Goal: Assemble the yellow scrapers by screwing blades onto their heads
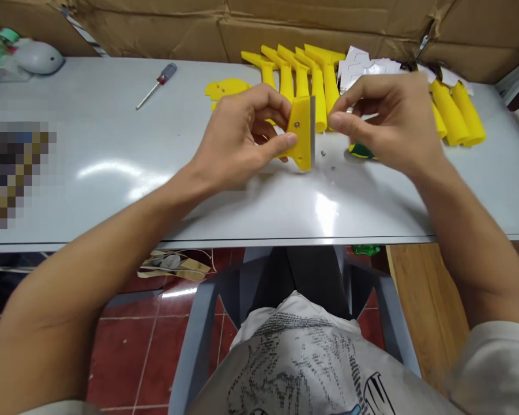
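Note:
A yellow scraper (301,129) is pinched between the thumb and fingers of my left hand (242,129). Its steel blade (313,132) faces right, and one screw sits in its upper hole. To the right of the blade hovers my right hand (384,118), thumb and index fingertips brought together; whatever they hold is too small to make out. Below, on the table, lie a small screw (323,153) and another tiny metal piece (333,168). A green and yellow object (361,151) is partly hidden under my right hand.
Several yellow scraper handles (285,75) stand in a row at the back, beside flat yellow plates (227,87). More yellow handles (467,115) and white papers (358,63) are at the right. A screwdriver (158,85) and a white rounded device (38,56) lie left on the table (112,132).

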A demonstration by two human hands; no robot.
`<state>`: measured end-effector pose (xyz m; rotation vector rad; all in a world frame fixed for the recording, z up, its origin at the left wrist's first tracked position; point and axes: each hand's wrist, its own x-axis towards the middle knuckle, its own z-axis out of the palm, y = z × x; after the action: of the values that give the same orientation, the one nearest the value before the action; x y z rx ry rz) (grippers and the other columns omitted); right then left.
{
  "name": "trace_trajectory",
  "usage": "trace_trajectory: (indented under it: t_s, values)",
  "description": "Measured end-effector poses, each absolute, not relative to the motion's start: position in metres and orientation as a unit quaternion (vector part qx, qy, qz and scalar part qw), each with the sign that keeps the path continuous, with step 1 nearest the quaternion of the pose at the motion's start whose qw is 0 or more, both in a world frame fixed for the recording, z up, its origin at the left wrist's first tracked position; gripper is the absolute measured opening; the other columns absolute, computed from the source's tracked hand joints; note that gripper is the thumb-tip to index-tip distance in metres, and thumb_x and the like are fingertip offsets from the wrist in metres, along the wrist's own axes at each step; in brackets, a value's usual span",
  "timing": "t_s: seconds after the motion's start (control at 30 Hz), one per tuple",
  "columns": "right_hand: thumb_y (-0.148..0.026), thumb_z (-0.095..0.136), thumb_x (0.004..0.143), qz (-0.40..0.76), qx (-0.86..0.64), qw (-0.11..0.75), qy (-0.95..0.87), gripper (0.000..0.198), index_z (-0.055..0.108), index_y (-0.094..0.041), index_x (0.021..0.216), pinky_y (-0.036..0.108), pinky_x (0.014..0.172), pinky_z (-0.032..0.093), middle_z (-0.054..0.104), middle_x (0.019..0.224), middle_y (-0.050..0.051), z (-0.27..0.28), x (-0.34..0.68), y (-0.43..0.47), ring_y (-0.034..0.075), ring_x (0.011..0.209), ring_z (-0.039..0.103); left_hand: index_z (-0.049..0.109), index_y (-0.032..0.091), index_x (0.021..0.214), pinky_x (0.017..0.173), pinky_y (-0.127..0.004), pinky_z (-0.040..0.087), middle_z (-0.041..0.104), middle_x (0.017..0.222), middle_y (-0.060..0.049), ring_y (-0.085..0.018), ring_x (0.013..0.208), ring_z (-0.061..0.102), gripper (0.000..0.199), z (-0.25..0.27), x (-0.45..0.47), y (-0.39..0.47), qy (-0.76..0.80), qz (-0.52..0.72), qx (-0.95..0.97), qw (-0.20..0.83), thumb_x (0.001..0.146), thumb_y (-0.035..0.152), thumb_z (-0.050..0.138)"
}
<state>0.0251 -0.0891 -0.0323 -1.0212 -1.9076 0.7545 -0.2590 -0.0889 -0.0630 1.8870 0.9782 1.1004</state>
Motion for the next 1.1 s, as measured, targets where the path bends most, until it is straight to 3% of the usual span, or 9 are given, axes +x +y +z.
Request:
trace_trajectory:
  t_s: [0.1, 0.2, 0.37, 0.47, 0.6, 0.73, 0.8, 0.9, 1.1]
  values:
    - [-0.071, 0.094, 0.108, 0.17, -0.378, 0.304, -0.858, 0.042, 0.094, -0.033, 0.092, 0.05, 0.09, 0.05, 0.083, 0.102, 0.01, -0.026, 0.052, -0.071, 0.026, 0.084, 0.058, 0.079, 0.031, 0.112, 0.079, -0.048, 0.073, 0.091, 0.115, 0.003, -0.021, 0.089, 0.079, 0.074, -0.062, -0.267, -0.078, 0.354, 0.428, 0.719, 0.418, 0.077, 0.082, 0.12]
    - [-0.058, 0.099, 0.104, 0.147, -0.336, 0.202, -0.908, 0.02, 0.098, -0.039, 0.096, 0.058, 0.105, 0.055, 0.087, 0.103, 0.008, -0.036, 0.068, -0.058, 0.036, 0.103, 0.065, 0.081, 0.032, 0.114, 0.081, -0.051, 0.075, 0.09, 0.117, 0.002, -0.023, 0.093, 0.081, 0.073, -0.062, -0.271, -0.072, 0.352, 0.413, 0.71, 0.45, 0.077, 0.082, 0.12]
    - [-0.043, 0.098, 0.097, 0.195, -0.32, 0.176, -0.91, 0.011, 0.094, -0.034, 0.092, 0.054, 0.111, 0.058, 0.088, 0.103, 0.005, -0.057, 0.064, -0.056, 0.036, 0.115, 0.071, 0.081, 0.029, 0.112, 0.085, -0.05, 0.077, 0.09, 0.116, -0.001, -0.022, 0.09, 0.084, 0.073, -0.065, -0.268, -0.073, 0.39, 0.397, 0.697, 0.452, 0.076, 0.079, 0.12]
    - [-0.039, 0.091, 0.099, 0.191, -0.333, 0.192, -0.903, 0.012, 0.091, -0.032, 0.089, 0.056, 0.111, 0.059, 0.088, 0.099, 0.005, -0.053, 0.056, -0.062, 0.035, 0.11, 0.073, 0.081, 0.03, 0.11, 0.089, -0.055, 0.081, 0.09, 0.115, -0.003, -0.027, 0.092, 0.09, 0.066, -0.064, -0.265, -0.078, 0.41, 0.39, 0.684, 0.46, 0.074, 0.069, 0.121]
    - [-0.046, 0.09, 0.106, 0.221, -0.375, 0.308, -0.846, 0.019, 0.088, -0.036, 0.09, 0.058, 0.101, 0.063, 0.09, 0.104, 0.006, -0.037, 0.043, -0.083, 0.032, 0.094, 0.073, 0.079, 0.032, 0.109, 0.087, -0.055, 0.083, 0.091, 0.111, -0.004, -0.031, 0.094, 0.093, 0.066, -0.062, -0.261, -0.084, 0.414, 0.369, 0.696, 0.457, 0.076, 0.074, 0.117]
    - [-0.055, 0.102, 0.102, 0.289, -0.371, 0.408, -0.783, 0.019, 0.091, -0.04, 0.096, 0.056, 0.096, 0.069, 0.088, 0.112, 0.008, -0.036, 0.024, -0.104, 0.035, 0.104, 0.076, 0.08, 0.031, 0.106, 0.081, -0.048, 0.081, 0.091, 0.113, -0.005, -0.03, 0.089, 0.09, 0.065, -0.062, -0.255, -0.089, 0.4, 0.372, 0.71, 0.445, 0.079, 0.079, 0.115]
    - [-0.053, 0.103, 0.104, 0.297, -0.361, 0.419, -0.779, 0.015, 0.095, -0.041, 0.104, 0.057, 0.102, 0.069, 0.087, 0.114, 0.009, -0.041, 0.014, -0.109, 0.036, 0.109, 0.076, 0.08, 0.031, 0.104, 0.079, -0.044, 0.078, 0.09, 0.111, -0.006, -0.028, 0.088, 0.088, 0.063, -0.062, -0.253, -0.091, 0.396, 0.377, 0.714, 0.437, 0.081, 0.077, 0.115]
    - [-0.051, 0.099, 0.107, 0.26, -0.355, 0.421, -0.793, 0.015, 0.096, -0.038, 0.1, 0.058, 0.108, 0.066, 0.085, 0.11, 0.009, -0.05, 0.003, -0.108, 0.035, 0.107, 0.075, 0.08, 0.029, 0.103, 0.076, -0.041, 0.075, 0.087, 0.108, -0.006, -0.025, 0.084, 0.084, 0.063, -0.063, -0.251, -0.093, 0.389, 0.377, 0.72, 0.434, 0.083, 0.078, 0.113]
    - [-0.033, 0.091, 0.112, 0.151, -0.344, 0.451, -0.809, 0.016, 0.095, -0.031, 0.097, 0.046, 0.087, 0.061, 0.078, 0.11, 0.009, -0.066, -0.002, -0.097, 0.03, 0.104, 0.071, 0.083, 0.025, 0.11, 0.08, -0.035, 0.075, 0.087, 0.114, -0.006, -0.022, 0.09, 0.084, 0.053, -0.063, -0.248, -0.101, 0.378, 0.379, 0.728, 0.428, 0.093, 0.068, 0.108]
